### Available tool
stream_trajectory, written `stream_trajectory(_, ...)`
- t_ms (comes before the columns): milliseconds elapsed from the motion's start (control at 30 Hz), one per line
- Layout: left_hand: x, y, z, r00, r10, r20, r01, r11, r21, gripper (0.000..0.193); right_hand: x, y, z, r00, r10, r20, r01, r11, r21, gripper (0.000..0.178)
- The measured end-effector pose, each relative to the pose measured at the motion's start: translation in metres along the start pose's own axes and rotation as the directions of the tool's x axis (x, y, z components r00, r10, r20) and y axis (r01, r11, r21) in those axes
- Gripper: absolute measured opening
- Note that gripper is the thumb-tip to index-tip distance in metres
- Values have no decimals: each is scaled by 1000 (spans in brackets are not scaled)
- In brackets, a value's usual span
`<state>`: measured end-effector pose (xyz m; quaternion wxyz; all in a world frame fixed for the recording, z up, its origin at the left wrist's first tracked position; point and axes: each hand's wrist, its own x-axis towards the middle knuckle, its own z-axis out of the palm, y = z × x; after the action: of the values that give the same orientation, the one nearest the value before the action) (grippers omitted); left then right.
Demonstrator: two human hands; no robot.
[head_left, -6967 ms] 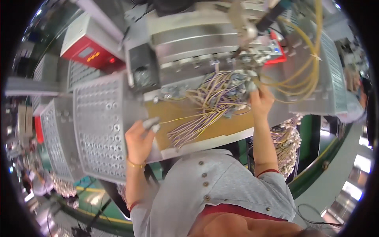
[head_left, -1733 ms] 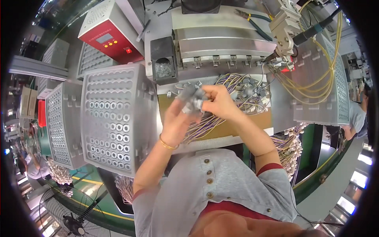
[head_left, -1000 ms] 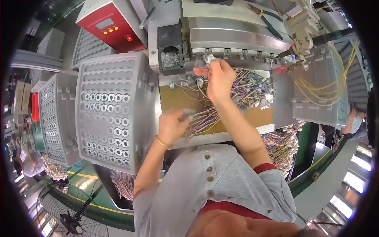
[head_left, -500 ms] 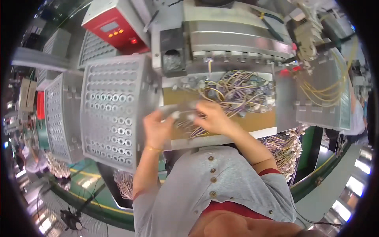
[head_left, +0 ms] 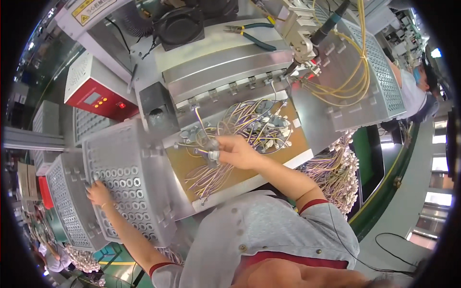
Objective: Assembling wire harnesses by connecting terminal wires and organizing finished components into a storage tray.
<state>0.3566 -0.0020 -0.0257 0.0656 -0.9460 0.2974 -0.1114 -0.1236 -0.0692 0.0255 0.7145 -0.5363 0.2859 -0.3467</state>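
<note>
My left hand [head_left: 99,194] is at the left side of a grey tray [head_left: 113,144], fingertips drawn together over its holes. What they hold, if anything, is too small to make out. Round metal ring-like parts [head_left: 137,182] sit in rows in that tray. Over the work board [head_left: 180,165], my right hand [head_left: 238,152] pinches a small grey-white round part [head_left: 214,155], with a short dark wire end beside it. A pile of yellow and purple wire harnesses [head_left: 254,122] with pale connectors lies just beyond this hand. Another wire bundle [head_left: 207,181] rests nearer to me.
Beyond the board runs a metal fixture [head_left: 230,69] with clips, one holding a wire. Pliers [head_left: 254,36] and a black fan [head_left: 178,29] lie behind it. A red-fronted control box [head_left: 98,98] stands left; hanging yellow wires [head_left: 343,91] are at right. Another person [head_left: 417,91] is at far right.
My hands, close together over the board before, are now apart. The left has gone out to the tray; the right stays over the board. The view has turned and shifted.
</note>
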Motion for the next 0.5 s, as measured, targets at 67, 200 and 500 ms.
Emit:
stream_trajectory(67, -10, 13, -6, 991, 85, -103, -85, 996, 5, 40, 0, 3, 1, 1000, -3, -25, 1, 998, -70, 13)
stream_trajectory(200, 11, 7, 17, 985, -64, -162, 54, 997, -62, 44, 2, -13, 14, 995, 67, -77, -80, 979, -186, 13)
stream_trajectory(500, -47, 34, -57, 930, 200, -309, -352, 232, -907, 32, 7, 1, 19, 983, -167, -71, 110, 859, -500, 5)
